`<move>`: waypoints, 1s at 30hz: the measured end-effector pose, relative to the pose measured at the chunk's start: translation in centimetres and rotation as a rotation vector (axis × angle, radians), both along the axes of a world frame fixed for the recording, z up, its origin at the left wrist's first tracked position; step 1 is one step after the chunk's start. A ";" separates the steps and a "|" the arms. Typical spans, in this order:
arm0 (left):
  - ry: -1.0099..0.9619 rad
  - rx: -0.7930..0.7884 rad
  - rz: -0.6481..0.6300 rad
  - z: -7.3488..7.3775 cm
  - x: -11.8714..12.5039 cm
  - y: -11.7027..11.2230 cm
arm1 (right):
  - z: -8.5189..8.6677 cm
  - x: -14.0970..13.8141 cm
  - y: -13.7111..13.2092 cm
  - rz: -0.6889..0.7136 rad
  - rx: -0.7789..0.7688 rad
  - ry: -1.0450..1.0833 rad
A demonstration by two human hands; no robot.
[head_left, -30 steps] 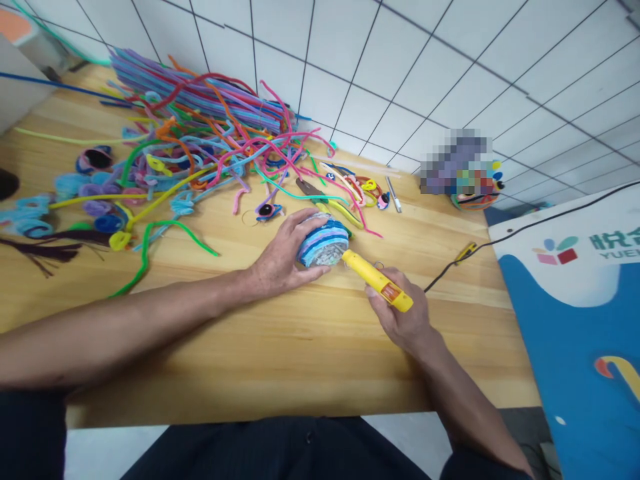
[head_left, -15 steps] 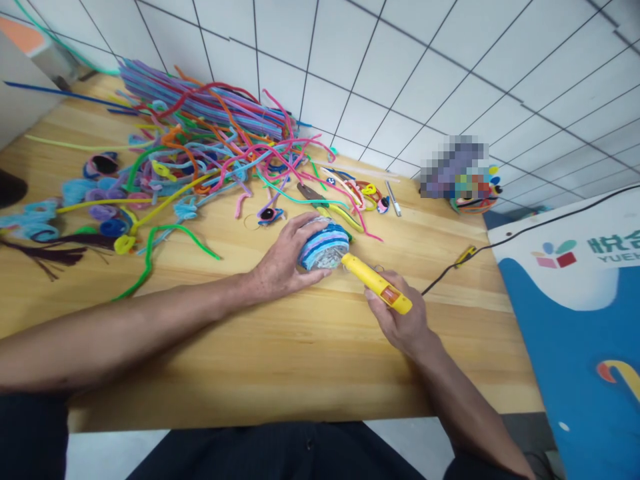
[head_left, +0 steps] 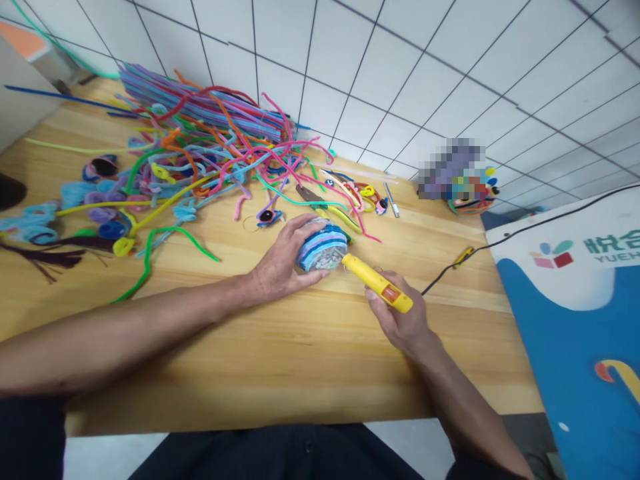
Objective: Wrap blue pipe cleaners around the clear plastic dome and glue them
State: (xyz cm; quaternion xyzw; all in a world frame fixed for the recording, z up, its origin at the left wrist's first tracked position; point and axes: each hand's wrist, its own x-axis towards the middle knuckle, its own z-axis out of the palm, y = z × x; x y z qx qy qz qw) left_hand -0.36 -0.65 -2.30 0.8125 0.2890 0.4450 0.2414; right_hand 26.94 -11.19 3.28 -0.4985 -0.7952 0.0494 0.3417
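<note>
My left hand (head_left: pixel 283 263) is closed round the left side of a ball (head_left: pixel 324 243) wrapped in blue, light blue and lilac pipe-cleaner bands. A greyish patch without bands faces me on its near side. My right hand (head_left: pixel 403 313) grips a yellow hot glue gun (head_left: pixel 375 281), whose nozzle is at the right edge of that grey patch; whether it touches I cannot tell. Just beyond the ball lie pliers (head_left: pixel 327 208) with yellow-green handles. A small eye piece (head_left: pixel 269 218) in black, pink and blue rests to the left of them.
Loose pipe cleaners (head_left: pixel 200 160) in many colours cover the table's back left, with a thick bundle (head_left: pixel 200 103) against the tiled wall. A pen-like tool (head_left: pixel 393 200) lies at the back. A black cable (head_left: pixel 440 275) crosses the right side near a blue and white board (head_left: pixel 575 293).
Almost nothing differs. Both hands, the ball and the glue gun keep their places; the view has shifted very slightly.
</note>
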 end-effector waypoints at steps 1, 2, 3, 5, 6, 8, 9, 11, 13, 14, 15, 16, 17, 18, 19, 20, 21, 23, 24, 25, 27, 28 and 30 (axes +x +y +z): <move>-0.004 0.005 -0.004 0.0 0.0 0.0 | 0.0 0.1 0.0 -0.011 -0.008 0.002; -0.006 0.008 -0.007 0.0 0.0 0.0 | 0.0 0.1 -0.1 -0.019 -0.019 0.007; -0.008 0.009 -0.009 -0.1 0.0 0.0 | 0.0 0.1 -0.1 -0.025 -0.030 0.015; -0.007 0.007 -0.006 -0.1 0.0 0.0 | 0.0 0.1 -0.2 -0.039 -0.050 0.032; -0.004 0.004 -0.004 -0.1 0.0 0.0 | 0.0 0.0 -0.2 -0.043 -0.054 0.037; -0.001 0.001 -0.004 -0.1 0.0 0.0 | -0.1 -0.1 -0.2 -0.035 -0.042 0.033; -0.003 0.003 -0.006 0.0 0.0 0.0 | -0.1 -0.1 -0.2 -0.032 -0.032 0.029; -0.007 0.007 -0.008 0.0 0.0 0.0 | 0.0 -0.1 0.0 -0.034 -0.029 0.024; -0.005 0.003 -0.005 0.0 0.0 0.0 | 0.2 -0.1 0.0 -0.051 -0.054 0.023; -0.002 -0.001 -0.003 0.0 0.0 0.0 | 0.3 -0.1 0.0 -0.057 -0.068 0.023; 0.001 -0.005 -0.001 0.0 0.0 0.0 | 0.4 -0.1 -0.1 -0.061 -0.079 0.024; 0.001 -0.006 -0.001 0.0 0.0 0.0 | 0.5 -0.1 -0.1 -0.065 -0.084 0.026; -0.001 -0.005 -0.002 0.0 0.0 0.0 | 0.5 -0.1 -0.2 -0.066 -0.082 0.031; -0.003 -0.003 -0.004 0.0 0.0 0.0 | 0.4 -0.1 -0.2 -0.061 -0.076 0.036; -0.005 0.001 -0.006 0.0 0.0 0.0 | 0.3 -0.1 -0.2 -0.050 -0.065 0.037; -0.008 0.005 -0.008 0.0 0.0 0.1 | 0.2 -0.1 -0.3 -0.035 -0.049 0.034; -0.010 0.010 -0.008 0.0 0.0 0.1 | 0.1 -0.1 -0.2 -0.023 -0.033 0.030; -0.013 0.012 -0.006 0.0 0.0 0.1 | -0.1 0.0 -0.2 -0.019 -0.019 0.014; -0.011 0.010 -0.004 0.0 0.0 0.1 | -0.1 0.0 -0.1 -0.032 -0.021 0.007; -0.006 0.007 -0.001 0.0 0.0 0.1 | -0.1 0.0 -0.1 -0.048 -0.031 0.002; 0.008 0.001 0.002 0.1 -0.1 0.1 | 0.0 0.0 0.0 -0.068 -0.058 -0.002; 0.012 0.000 0.002 0.1 -0.1 0.1 | 0.0 0.1 0.0 -0.070 -0.060 0.000; 0.010 -0.002 -0.003 0.0 -0.1 0.1 | -0.1 0.0 0.0 -0.054 -0.047 0.000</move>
